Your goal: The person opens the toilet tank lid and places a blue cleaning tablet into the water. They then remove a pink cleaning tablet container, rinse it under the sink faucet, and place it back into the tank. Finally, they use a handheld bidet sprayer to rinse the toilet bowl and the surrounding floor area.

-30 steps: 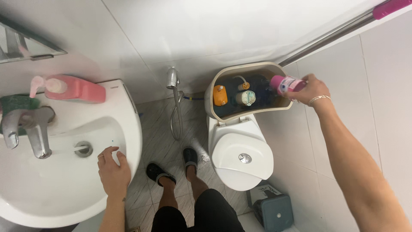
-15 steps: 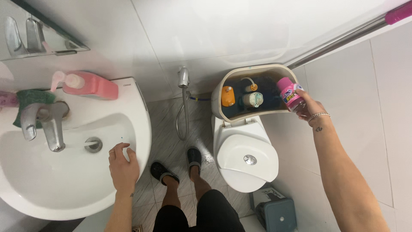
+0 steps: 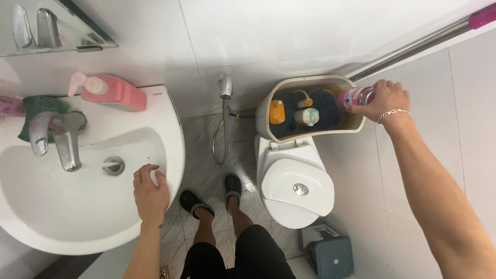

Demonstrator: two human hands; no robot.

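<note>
Right now my right hand (image 3: 385, 99) is wrapped around a pink bottle (image 3: 356, 96), holding it tipped on its side at the right rim of the open toilet tank (image 3: 310, 82). Its long axis runs nearly level, left to right, with the neck end pointing left over the dark inside of the tank and the base hidden in my grip. The bottle sits far out to my right and ahead of me, so this hand alone is on it. My left hand (image 3: 151, 192) is well apart from it, across the floor gap, resting open with fingers spread on the front right rim of the white sink (image 3: 77, 227); it holds nothing. Between the two hands stand the hose sprayer (image 3: 225, 88) on the wall and the closed toilet lid (image 3: 297, 186) below the tank. Inside the tank I see an orange float (image 3: 277, 111) and a pale valve (image 3: 308, 117), both to the left of the bottle's neck, not touching it.
</note>
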